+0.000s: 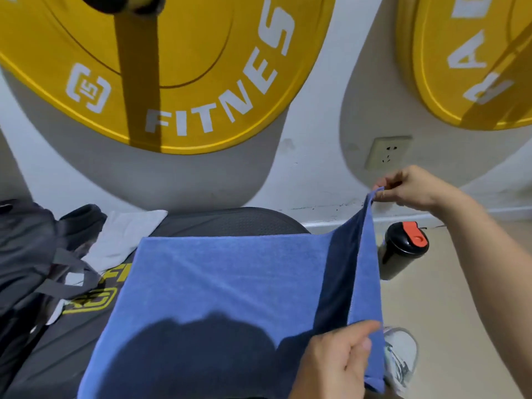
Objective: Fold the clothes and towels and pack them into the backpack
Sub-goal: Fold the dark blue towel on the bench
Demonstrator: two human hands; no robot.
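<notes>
Pinching blue towel (230, 283) far corner with right hand (411, 188), gripping lower-right edge with left hand (336, 364).

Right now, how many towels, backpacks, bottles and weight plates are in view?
towels: 2, the blue towel and the white towel
backpack: 1
shaker bottle: 1
yellow weight plates: 2
Total: 6

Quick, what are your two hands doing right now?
Left hand: closed, gripping the near right edge of the blue towel.
Right hand: closed, pinching the towel's far corner.
</notes>
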